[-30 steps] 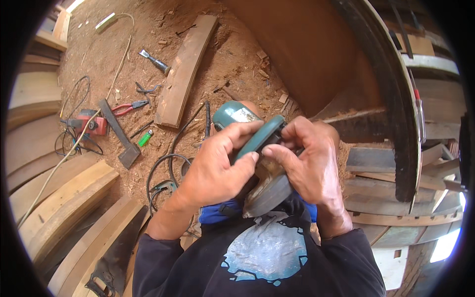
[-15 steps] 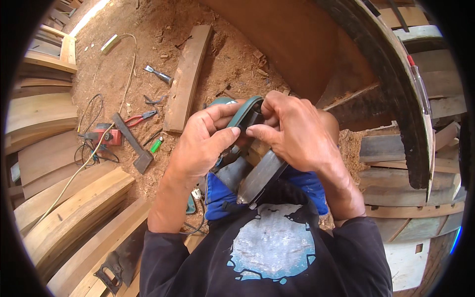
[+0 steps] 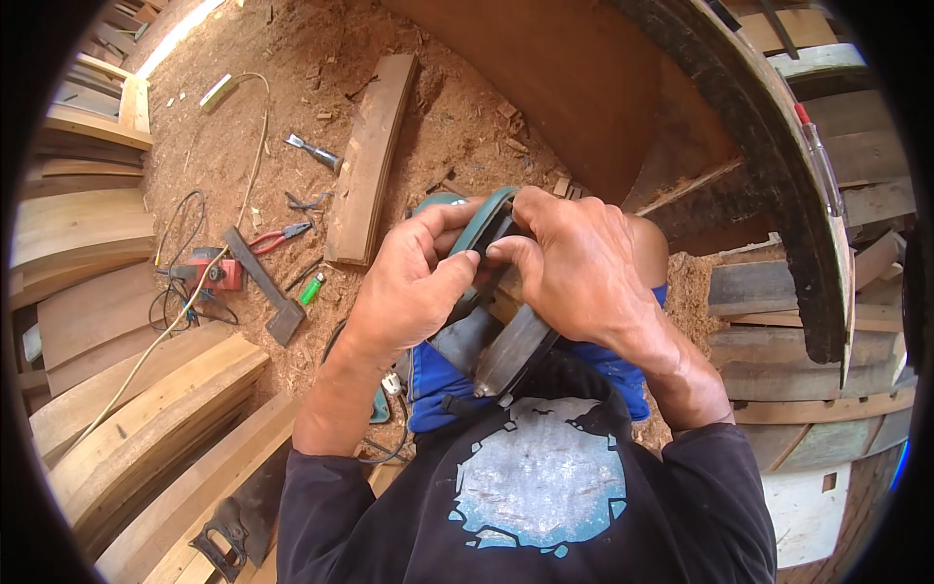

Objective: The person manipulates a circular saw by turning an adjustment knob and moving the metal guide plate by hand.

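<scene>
A teal-edged power tool [image 3: 479, 226] rests across my lap, its exact kind partly hidden by my hands. My left hand [image 3: 409, 277] pinches its curved teal rim, thumb on the near side and fingers behind. Opposite it, my right hand [image 3: 584, 263] is closed against the dark inner side of the tool, thumb bent toward the rim. Its fingertips are hidden, so what they grip is unclear. Below both hands a long grey part [image 3: 514, 352] of the tool points toward my shirt, beside a dark grey plate [image 3: 465, 341].
On the sawdust-covered ground at left lie a wooden plank [image 3: 372, 161], a chisel [image 3: 313, 152], red-handled pliers [image 3: 279, 236], a hammer-like tool [image 3: 263, 282], a green lighter [image 3: 312, 288] and a red power tool [image 3: 219, 270]. A handsaw [image 3: 229, 530] leans by stacked boards [image 3: 156, 419]. A large curved timber [image 3: 778, 185] rises at right.
My right hand has shifted slightly, its thumb now bent higher near the rim. The tool's grey part has tilted a little. My left hand keeps its pinch.
</scene>
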Demonstrator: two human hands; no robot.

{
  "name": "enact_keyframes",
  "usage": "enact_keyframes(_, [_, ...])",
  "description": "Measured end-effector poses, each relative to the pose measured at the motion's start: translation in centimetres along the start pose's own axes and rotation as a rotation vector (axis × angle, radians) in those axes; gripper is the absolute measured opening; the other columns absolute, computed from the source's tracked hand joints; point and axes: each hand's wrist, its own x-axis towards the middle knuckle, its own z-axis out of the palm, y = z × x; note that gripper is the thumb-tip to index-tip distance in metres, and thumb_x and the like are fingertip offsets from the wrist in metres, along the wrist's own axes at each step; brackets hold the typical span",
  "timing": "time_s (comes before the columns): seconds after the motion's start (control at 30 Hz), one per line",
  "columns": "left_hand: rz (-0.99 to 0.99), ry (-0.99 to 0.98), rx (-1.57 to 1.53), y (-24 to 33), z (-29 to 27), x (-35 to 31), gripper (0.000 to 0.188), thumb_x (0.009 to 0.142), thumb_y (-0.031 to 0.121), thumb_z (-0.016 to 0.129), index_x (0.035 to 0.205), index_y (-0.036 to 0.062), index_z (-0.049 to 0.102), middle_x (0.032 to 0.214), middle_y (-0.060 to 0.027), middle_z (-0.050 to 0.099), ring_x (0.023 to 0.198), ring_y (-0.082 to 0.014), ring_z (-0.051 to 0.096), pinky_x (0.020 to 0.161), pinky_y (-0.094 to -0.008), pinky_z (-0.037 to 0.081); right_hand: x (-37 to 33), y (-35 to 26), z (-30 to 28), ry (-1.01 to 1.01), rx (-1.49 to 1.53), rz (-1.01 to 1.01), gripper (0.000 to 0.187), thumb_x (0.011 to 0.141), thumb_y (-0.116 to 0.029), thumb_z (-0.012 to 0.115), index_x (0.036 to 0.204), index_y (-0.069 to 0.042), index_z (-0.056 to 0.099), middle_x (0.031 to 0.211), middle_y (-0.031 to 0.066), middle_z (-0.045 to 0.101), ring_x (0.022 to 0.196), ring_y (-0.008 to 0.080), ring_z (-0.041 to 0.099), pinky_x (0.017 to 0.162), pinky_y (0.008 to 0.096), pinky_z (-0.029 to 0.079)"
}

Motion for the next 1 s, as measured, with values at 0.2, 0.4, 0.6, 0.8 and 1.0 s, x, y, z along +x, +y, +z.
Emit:
enact_keyframes(0.2, [0.065, 0.025, 0.189, -0.7, 0.2, -0.1, 0.047, 0.097, -0.006, 0.057, 0.144, -0.0096, 0.053, 0.130, -0.0165, 0.071, 0.115, -0.0161, 0.070, 0.101, -0.0310, 0.057, -0.1, -0.1, -0.4, -0.041, -0.044, -0.040, 0.029, 0.090, -0.025, 0.079, 0.094, 0.003, 0.069, 0.074, 0.0270, 0.071, 0.074, 0.0480, 0.073, 0.070, 0.0574, 0.056])
enact_keyframes(0.4, [0.049, 0.038, 0.349, -0.3, 0.3, -0.2, 0.045, 0.099, -0.011, 0.056, 0.144, -0.0062, 0.052, 0.130, -0.0136, 0.071, 0.117, -0.0152, 0.070, 0.101, -0.0320, 0.058, -0.5, -1.0, -1.0, -0.116, -0.137, -0.050, 0.034, 0.093, -0.027, 0.078, 0.095, 0.004, 0.065, 0.073, 0.0278, 0.069, 0.074, 0.0503, 0.070, 0.069, 0.0579, 0.054])
enact_keyframes(0.6, [0.060, 0.041, 0.326, -0.5, 0.7, -0.2, 0.046, 0.099, -0.009, 0.057, 0.144, -0.0065, 0.052, 0.130, -0.0139, 0.071, 0.118, -0.0154, 0.069, 0.101, -0.0320, 0.057, -1.3, -0.8, -0.6, -0.053, -0.145, -0.079, 0.035, 0.093, -0.028, 0.078, 0.096, 0.004, 0.064, 0.071, 0.0266, 0.069, 0.069, 0.0492, 0.070, 0.064, 0.0565, 0.053])
enact_keyframes(0.8, [0.128, 0.042, 0.379, -1.2, 0.6, -0.4, 0.046, 0.099, -0.008, 0.057, 0.144, -0.0066, 0.052, 0.127, -0.0134, 0.072, 0.116, -0.0150, 0.069, 0.100, -0.0306, 0.056, -1.2, -0.8, -0.6, -0.045, -0.189, -0.117, 0.035, 0.092, -0.027, 0.078, 0.093, 0.006, 0.066, 0.070, 0.0264, 0.070, 0.068, 0.0454, 0.074, 0.063, 0.0553, 0.056])
enact_keyframes(1.0, [0.092, 0.023, 0.426, 0.3, 0.1, 0.3, 0.046, 0.097, -0.008, 0.055, 0.143, -0.0069, 0.053, 0.126, -0.0124, 0.072, 0.111, -0.0145, 0.070, 0.097, -0.0313, 0.058, -0.3, -0.7, -0.7, -0.050, -0.176, -0.109, 0.035, 0.093, -0.031, 0.078, 0.089, 0.002, 0.066, 0.070, 0.0263, 0.068, 0.068, 0.0483, 0.070, 0.064, 0.0568, 0.054])
